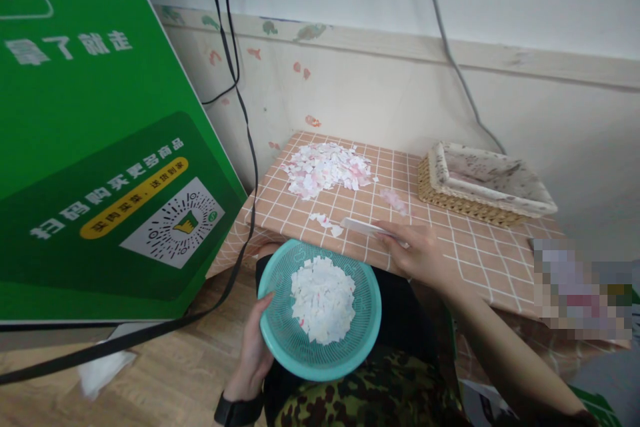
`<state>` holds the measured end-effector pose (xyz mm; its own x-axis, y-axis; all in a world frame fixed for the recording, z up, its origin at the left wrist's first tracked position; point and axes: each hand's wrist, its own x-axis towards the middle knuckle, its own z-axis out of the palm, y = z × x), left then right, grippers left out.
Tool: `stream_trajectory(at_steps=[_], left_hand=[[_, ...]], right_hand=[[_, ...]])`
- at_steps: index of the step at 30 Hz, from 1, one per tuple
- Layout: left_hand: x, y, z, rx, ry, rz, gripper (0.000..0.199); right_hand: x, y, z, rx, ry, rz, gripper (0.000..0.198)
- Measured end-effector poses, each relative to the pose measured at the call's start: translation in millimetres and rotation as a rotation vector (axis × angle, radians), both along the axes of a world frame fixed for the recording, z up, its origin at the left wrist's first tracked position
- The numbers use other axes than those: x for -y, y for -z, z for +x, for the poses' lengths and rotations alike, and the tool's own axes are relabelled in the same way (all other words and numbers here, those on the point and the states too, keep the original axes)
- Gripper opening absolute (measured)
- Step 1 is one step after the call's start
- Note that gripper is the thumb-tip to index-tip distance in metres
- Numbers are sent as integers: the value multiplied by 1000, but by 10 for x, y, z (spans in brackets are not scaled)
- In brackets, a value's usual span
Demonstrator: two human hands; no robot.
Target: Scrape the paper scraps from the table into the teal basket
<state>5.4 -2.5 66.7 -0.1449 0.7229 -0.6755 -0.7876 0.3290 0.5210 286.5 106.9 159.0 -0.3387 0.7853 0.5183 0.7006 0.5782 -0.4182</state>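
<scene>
My left hand (257, 337) grips the left rim of a teal plastic colander (370, 327), held over my lap just below the table's edge. Inside the colander lies a heap of small white paper scraps (324, 300). In the fingers of my right hand (413, 248) is a flat white card (361, 227), held low over the tabletop. Its tip touches or nearly touches a few loose paper scraps (327, 223) near the front edge. Farther back, a larger pile of white and pinkish paper scraps (327, 168) lies on the checked tablecloth (400, 177).
A lined wicker basket (470, 203) stands at the table's back right. A pale pink patch (394, 201) lies between pile and basket. At the left rises a green panel (100, 113), with a black strap (250, 147) hanging before it. A blurred object (575, 287) lies at right.
</scene>
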Motion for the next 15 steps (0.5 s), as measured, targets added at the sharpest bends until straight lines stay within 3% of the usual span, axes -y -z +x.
stream_trajectory(at_steps=[10, 15], left_hand=[[10, -25, 13, 16, 21, -4, 18], [14, -2, 22, 1, 15, 0, 21]], right_hand=[[125, -47, -74, 60, -295, 42, 33], [22, 57, -88, 51, -261, 44, 34]])
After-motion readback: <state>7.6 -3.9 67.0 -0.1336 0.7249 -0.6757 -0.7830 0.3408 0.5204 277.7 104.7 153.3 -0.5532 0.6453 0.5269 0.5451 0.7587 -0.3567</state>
